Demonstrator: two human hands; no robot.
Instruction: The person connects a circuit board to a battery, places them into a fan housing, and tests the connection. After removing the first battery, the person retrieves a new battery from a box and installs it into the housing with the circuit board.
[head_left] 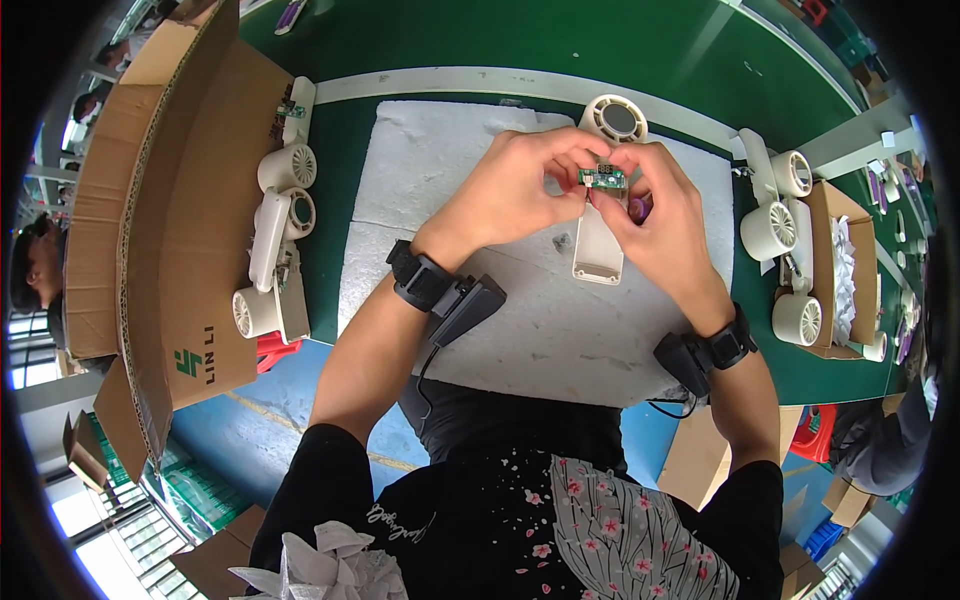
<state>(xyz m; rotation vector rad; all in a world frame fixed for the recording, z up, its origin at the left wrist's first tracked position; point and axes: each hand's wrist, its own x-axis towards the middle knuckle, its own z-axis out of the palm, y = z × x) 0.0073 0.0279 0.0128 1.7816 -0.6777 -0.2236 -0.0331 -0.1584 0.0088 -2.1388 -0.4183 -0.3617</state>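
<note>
A small green circuit board (604, 179) is pinched between my two hands, above the foam pad. My left hand (515, 185) grips its left end, thumb and forefinger closed together. From the other side my right hand (665, 215) closes on the board with curled fingers. A purple cylindrical part (639, 209) shows beside the right palm; I cannot tell whether it is held. Under the hands lies a cream handheld fan housing (598, 255), its handle toward me. Its round fan head (614, 121) sits just beyond my fingertips. The middle of the housing is hidden by the hands.
A white foam pad (430, 310) lies on the green table (480, 38). A tall cardboard box (190, 230) stands at left, beside several cream fans (270, 235). More fans (770, 230) lie at right, next to a small carton (826, 215) holding white material. Other people are around.
</note>
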